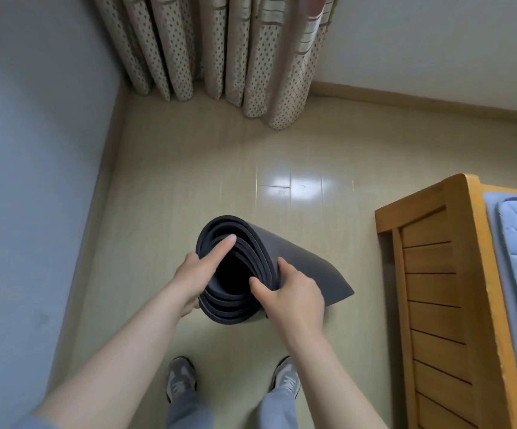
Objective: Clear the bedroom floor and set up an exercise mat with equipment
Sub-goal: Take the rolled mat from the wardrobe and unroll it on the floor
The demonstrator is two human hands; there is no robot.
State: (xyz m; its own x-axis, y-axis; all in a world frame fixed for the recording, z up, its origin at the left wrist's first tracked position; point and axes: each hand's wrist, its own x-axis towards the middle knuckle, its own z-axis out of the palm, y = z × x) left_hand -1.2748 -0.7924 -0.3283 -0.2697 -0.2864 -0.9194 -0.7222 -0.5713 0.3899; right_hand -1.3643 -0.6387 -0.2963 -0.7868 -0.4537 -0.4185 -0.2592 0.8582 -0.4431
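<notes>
Loosely rolled, the dark grey exercise mat point(306, 261) shows spiralled layers.

Both hands grip the rolled dark mat point(297, 261) end-on: left hand point(193, 280) outside its coil, right hand point(294, 294) opposite

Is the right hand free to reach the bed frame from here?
Probably not: the right hand grips the rolled mat, as does the left hand. Bare floor lies toward the bed frame.

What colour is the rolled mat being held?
Dark charcoal grey, nearly black; the rolled mat shows clearly in the head view.
</notes>
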